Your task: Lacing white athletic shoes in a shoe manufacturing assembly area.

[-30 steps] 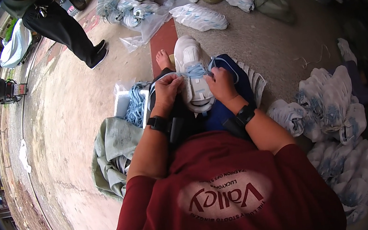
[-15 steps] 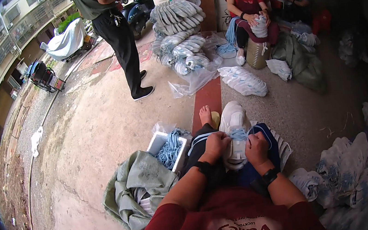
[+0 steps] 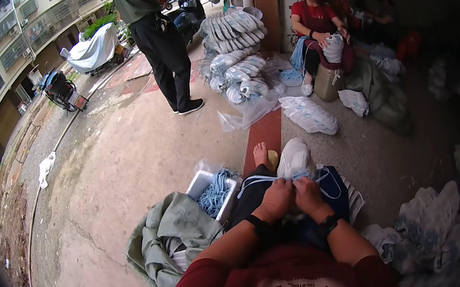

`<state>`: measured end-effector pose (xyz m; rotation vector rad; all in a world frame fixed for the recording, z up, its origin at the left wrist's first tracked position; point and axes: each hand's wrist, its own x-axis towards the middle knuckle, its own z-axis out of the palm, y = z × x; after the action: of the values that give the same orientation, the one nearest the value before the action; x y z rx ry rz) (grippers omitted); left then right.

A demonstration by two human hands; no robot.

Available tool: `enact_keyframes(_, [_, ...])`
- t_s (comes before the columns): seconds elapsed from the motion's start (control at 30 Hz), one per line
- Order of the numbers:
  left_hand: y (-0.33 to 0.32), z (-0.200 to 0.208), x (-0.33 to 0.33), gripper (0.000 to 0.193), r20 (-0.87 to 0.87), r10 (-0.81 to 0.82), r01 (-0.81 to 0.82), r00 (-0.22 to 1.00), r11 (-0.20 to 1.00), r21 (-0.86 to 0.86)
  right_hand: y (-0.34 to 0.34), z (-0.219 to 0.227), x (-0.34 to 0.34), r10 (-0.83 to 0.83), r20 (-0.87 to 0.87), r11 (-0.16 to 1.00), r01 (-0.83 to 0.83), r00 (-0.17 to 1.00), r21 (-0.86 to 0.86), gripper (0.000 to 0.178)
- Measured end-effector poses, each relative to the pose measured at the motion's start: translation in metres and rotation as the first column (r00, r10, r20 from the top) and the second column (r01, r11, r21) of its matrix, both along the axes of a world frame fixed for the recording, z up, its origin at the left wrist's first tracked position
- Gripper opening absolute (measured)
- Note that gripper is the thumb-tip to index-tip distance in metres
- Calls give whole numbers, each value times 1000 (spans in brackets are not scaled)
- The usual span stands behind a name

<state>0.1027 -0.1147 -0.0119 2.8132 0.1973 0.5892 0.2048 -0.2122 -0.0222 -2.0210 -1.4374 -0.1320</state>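
Observation:
A white shoe (image 3: 295, 158) lies over my lap, its toe pointing away from me. Light blue shoelace (image 3: 257, 180) crosses its top, one length trailing to the left and a loop bending out to the right. My left hand (image 3: 277, 200) is closed, pinching the lace over the shoe's tongue area. Right beside it, my right hand (image 3: 309, 196) is also closed on the lace, the two hands nearly touching. Both hands hide the lacing and the heel end of the shoe. Dark blue cloth (image 3: 334, 191) lies under the shoe on my lap.
At left, a white foam box (image 3: 230, 203) holds blue laces (image 3: 212, 197), next to a grey-green sack (image 3: 163, 230). Bagged shoes (image 3: 432, 221) lie at right. Ahead are stacked shoes (image 3: 236, 55), a standing person (image 3: 156, 48) and a seated co-worker (image 3: 315, 22) handling shoes.
My hands have come together over the shoe, from being apart at its two sides. The lace loop on the right hangs wider. The view has shifted slightly.

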Motion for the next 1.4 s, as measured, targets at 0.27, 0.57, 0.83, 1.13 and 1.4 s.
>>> enact_keyframes(0.27, [0,-11,6,20,-57,112,-107,992,991,75,8,-5,9,-31,-14,998,30,999,-48,6])
enact_keyframes(0.57, [30,-28,10,22,-26,202,-167,979,721,-672,0,10,-1,-36,0,990,36,999,-138,15])
enact_keyframes(0.83, [32,-41,9,17,-40,147,-108,988,492,-864,8,2,3,-13,77,977,29,997,-210,14])
enact_keyframes(1.13, [41,-26,13,11,20,196,-84,980,510,-856,-9,44,20,200,-211,971,-164,957,175,13])
enact_keyframes(1.4, [7,-12,14,7,280,142,68,949,778,-625,-60,71,41,129,-656,945,108,743,308,17])
